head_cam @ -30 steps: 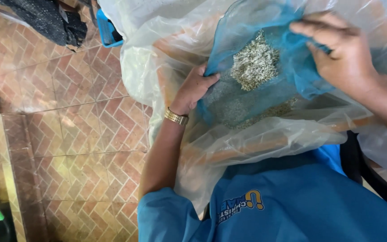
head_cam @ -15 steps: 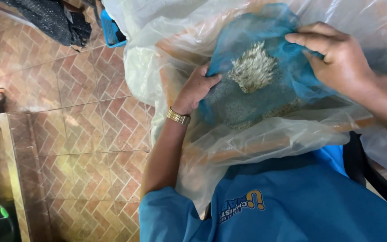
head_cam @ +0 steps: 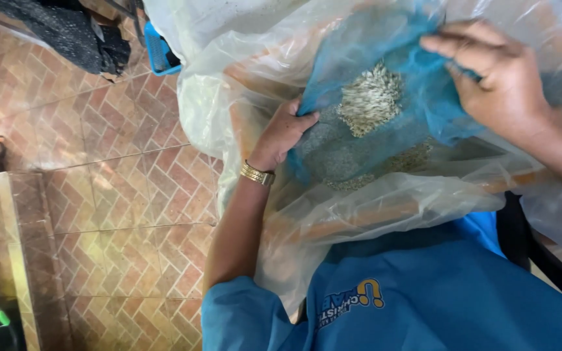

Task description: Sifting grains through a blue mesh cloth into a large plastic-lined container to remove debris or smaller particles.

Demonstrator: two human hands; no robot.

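Brick floor (head_cam: 99, 195), hands gripping blue mesh (head_cam: 391, 149)

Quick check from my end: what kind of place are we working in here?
Probably an outdoor yard or patio used for hand-sorting grain. The floor is herringbone brick paving; clear plastic sheeting lies over a wooden frame; both hands grip a blue mesh cloth holding a pile of pale seeds.

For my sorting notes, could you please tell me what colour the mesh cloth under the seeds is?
The mesh cloth is blue, seen best in the head view.
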